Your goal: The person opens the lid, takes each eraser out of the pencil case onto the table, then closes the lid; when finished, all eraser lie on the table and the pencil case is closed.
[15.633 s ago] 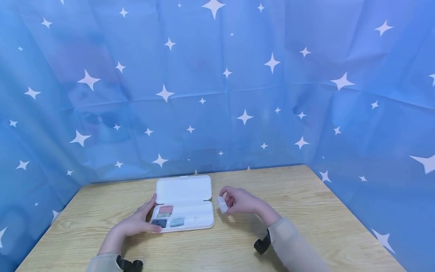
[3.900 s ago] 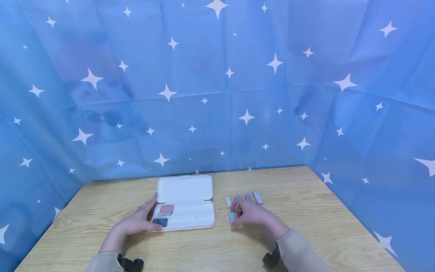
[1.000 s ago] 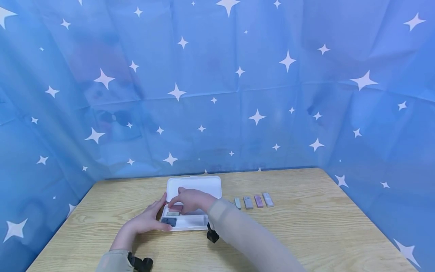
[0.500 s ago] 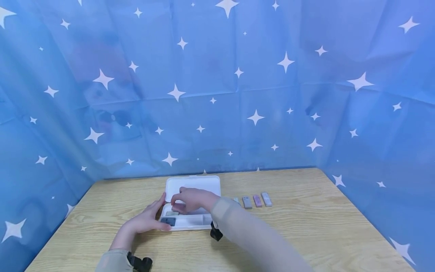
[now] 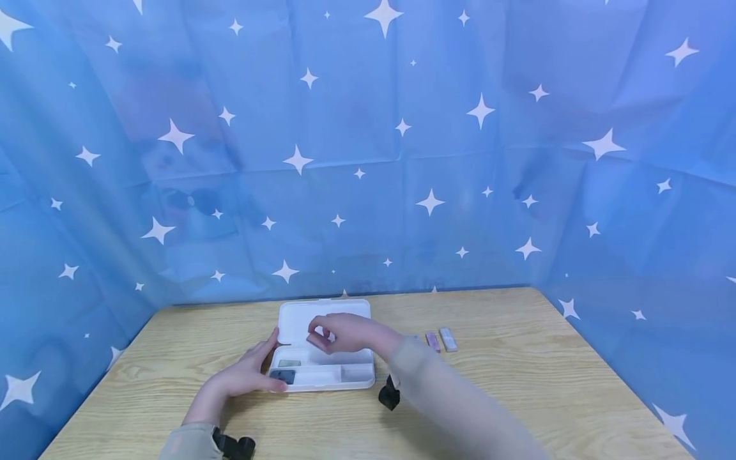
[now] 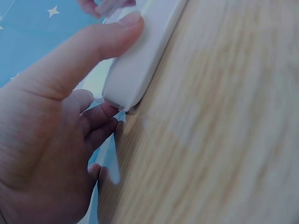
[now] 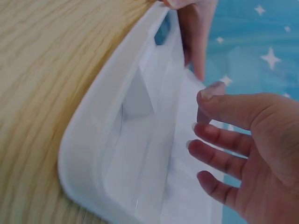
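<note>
An open white pencil case (image 5: 322, 387) lies on the table with its lid tipped back. My left hand (image 5: 244, 375) holds its left end, thumb over the front wall (image 6: 126, 74) and fingers behind. Above the case's right half, my right hand (image 5: 347, 333) pinches a pinkish eraser (image 7: 217, 88) between thumb and index finger, the other fingers loosely bent. Inside the case, a dark eraser (image 5: 283, 376) sits in the front left compartment and a pale green eraser (image 5: 289, 363) in the back one. A small divider (image 7: 138, 95) stands in the front row.
Right of the case, a purple eraser (image 5: 433, 341) and a whitish eraser (image 5: 448, 339) lie in a row on the wooden table (image 5: 517, 383). My right sleeve (image 5: 454, 396) hides others there. A blue star-patterned curtain (image 5: 368, 191) hangs behind the table.
Earlier, my right hand set erasers down in a row right of the case. Since then it reached into the case, lifted out the pinkish eraser and moved rightward. My left hand stayed.
</note>
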Demonstrator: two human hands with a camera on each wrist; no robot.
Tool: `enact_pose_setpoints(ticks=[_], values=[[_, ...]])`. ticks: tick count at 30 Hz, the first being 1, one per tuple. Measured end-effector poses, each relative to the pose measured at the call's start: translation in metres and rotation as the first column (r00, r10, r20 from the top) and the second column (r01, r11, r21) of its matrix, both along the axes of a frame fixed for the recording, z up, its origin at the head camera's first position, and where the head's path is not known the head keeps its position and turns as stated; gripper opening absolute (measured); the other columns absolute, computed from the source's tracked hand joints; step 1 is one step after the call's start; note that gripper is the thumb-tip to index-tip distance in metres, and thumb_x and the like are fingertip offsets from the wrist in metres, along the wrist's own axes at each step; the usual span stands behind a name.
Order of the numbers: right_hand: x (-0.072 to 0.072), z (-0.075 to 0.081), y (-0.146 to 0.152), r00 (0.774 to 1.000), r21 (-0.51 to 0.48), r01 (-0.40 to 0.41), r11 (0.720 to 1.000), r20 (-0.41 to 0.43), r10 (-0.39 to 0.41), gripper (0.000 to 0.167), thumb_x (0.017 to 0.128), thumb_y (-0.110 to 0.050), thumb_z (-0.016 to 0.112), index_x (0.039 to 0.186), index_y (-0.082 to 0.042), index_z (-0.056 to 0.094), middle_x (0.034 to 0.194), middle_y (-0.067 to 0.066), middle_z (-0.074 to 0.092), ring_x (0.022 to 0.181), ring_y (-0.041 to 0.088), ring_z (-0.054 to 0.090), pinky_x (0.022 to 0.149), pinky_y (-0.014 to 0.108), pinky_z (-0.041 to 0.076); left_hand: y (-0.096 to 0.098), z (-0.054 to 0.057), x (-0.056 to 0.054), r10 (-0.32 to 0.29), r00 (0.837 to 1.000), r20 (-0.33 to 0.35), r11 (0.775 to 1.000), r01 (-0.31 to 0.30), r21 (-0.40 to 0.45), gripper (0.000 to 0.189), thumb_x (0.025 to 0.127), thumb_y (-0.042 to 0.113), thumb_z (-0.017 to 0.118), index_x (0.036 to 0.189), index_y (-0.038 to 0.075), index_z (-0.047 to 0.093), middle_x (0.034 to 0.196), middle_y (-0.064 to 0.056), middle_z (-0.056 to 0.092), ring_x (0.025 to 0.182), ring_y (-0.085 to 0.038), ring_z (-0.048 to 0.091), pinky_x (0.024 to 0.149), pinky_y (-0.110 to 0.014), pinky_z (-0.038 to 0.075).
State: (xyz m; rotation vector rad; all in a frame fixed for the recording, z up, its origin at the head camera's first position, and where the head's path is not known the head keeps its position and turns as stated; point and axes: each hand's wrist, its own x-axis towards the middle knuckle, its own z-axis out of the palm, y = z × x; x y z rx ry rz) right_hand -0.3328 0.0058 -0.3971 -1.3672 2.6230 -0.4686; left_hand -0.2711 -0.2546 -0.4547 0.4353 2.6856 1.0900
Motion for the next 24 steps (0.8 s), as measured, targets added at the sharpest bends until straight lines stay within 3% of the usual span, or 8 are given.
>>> enact_pose_setpoints(ticks=[8, 17, 24], values=[[0.003, 0.004, 0.033, 0.986, -0.097, 0.083, 0.992, 0.154, -0.068, 0.025, 0.098, -0.021, 0.059, 0.121, -0.017, 0.051, 0.086, -0.012, 0.061, 0.076, 0.007, 0.057, 0.070, 0.021, 0.047, 0.001, 0.003, 0.001, -0.001, 1.000, 0.012, 1.000, 0.001, -0.002, 0.120, 0.072, 0.041, 0.083, 0.156, 0.008, 0.003, 0.157, -0.027, 0.010, 0.141, -0.051, 0.006, 0.108, -0.067, 0.010], [0.008, 0.004, 0.050, 0.986, -0.135, 0.075, 0.988, 0.157, -0.054, 0.020, 0.101, -0.026, 0.052, 0.117, -0.014, 0.052, 0.082, -0.010, 0.061, 0.072, 0.009, 0.058, 0.065, 0.023, 0.047, 0.002, 0.005, 0.003, -0.009, 1.000, 0.025, 1.000, 0.009, 0.006, 0.121, 0.073, 0.041, 0.082, 0.155, 0.006, 0.001, 0.157, -0.028, 0.008, 0.141, -0.052, 0.005, 0.107, -0.068, 0.009], [0.015, 0.002, 0.065, 0.971, -0.175, 0.121, 0.977, 0.226, -0.079, 0.024, 0.099, -0.028, 0.055, 0.119, -0.016, 0.051, 0.084, -0.007, 0.061, 0.069, 0.010, 0.055, 0.065, 0.024, 0.047, 0.001, 0.003, 0.001, -0.014, 0.999, 0.029, 1.000, 0.013, 0.015, 0.121, 0.073, 0.040, 0.082, 0.156, 0.007, 0.001, 0.157, -0.028, 0.007, 0.141, -0.052, 0.003, 0.107, -0.068, 0.008]])
